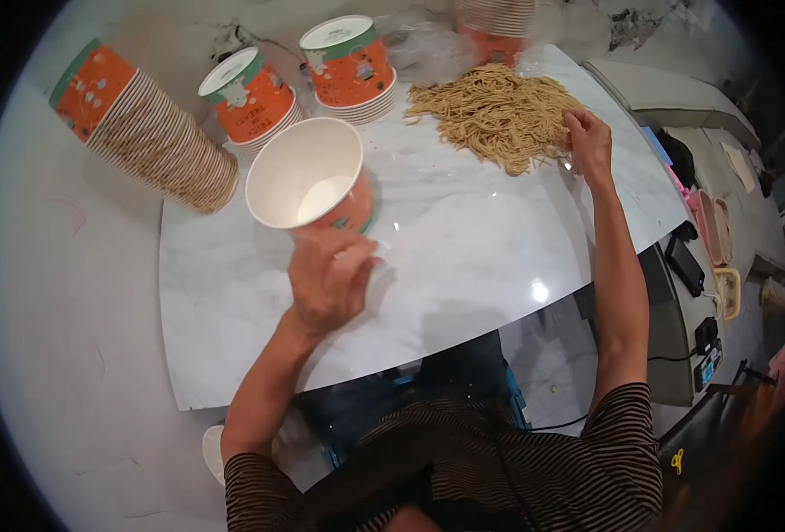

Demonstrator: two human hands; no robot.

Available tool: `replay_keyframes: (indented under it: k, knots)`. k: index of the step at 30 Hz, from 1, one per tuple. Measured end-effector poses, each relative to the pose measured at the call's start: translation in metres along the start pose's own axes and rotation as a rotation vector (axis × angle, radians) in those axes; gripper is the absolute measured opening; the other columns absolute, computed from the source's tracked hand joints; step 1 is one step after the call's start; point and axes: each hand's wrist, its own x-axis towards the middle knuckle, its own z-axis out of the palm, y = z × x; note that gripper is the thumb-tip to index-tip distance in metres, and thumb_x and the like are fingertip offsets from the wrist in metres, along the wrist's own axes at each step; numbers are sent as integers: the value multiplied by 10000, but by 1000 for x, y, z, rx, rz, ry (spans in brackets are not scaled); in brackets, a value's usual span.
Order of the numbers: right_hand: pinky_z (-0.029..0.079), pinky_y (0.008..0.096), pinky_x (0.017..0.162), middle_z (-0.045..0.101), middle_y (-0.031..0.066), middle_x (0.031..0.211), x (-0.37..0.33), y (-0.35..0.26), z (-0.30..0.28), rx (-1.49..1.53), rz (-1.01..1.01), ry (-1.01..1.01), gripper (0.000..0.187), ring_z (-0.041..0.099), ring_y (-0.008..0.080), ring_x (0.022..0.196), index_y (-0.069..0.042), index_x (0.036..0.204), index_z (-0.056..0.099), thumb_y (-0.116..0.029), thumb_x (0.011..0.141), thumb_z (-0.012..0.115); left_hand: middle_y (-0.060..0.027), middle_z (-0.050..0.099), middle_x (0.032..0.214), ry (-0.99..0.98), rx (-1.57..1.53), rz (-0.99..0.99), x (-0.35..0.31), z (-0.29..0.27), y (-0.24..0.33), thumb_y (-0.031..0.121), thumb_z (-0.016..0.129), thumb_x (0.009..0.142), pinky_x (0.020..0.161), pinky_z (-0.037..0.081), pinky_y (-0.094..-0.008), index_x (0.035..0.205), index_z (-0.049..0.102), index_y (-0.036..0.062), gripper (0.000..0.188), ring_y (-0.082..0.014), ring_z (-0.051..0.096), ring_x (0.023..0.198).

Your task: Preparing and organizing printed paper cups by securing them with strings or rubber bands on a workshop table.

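My left hand (pixel 329 277) hangs just in front of an open paper tub (pixel 355 206), its fingers curled in and slightly blurred. Whatever may be in those fingers, I cannot make it out. White inside and orange outside, the tub stands with its mouth tilted toward me and shows nothing in it. Over at the right, my right hand (pixel 590 142) has its fingers pinched together at the edge of a loose pile of thin tan strands (pixel 494 111). What the pinch holds is hidden.
Behind the open tub are two upside-down stacks of orange and green tubs (pixel 252 102) (pixel 348 66). A long stack (pixel 162 133) leans at the left. Another stack (pixel 496 22) and clear plastic (pixel 428 49) lie at the back. A black phone (pixel 685 264) rests right of the marble table (pixel 463 257).
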Motion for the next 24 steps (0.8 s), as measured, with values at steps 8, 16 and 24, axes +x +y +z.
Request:
replay_keyframes:
  k: [8,16,24]
  knots:
    - [547,283,555,716,55,815,14,34,-30,197,76,298,244,636,106,594,-28,1174,765,-190,1006,695,-123,703,980,-175,-244,-44,66,99,38,1,825,786,763,531,-439,1050,685,44,302,-335,665,886]
    - [580,364,812,802,106,899,0,32,-12,-212,25,46,251,768,248,847,-72,1059,811,-253,935,691,-172,676,1076,-153,-163,-283,97,222,8,2,792,842,814,543,-458,1156,671,18,336,-383,656,992]
    - [579,382,830,795,133,962,-21,2,-1,-245,17,-62,241,762,269,891,-56,1052,794,-235,941,677,-177,660,1121,35,-5,-438,120,246,-30,78,820,871,837,541,-485,1198,666,10,367,-392,652,1035]
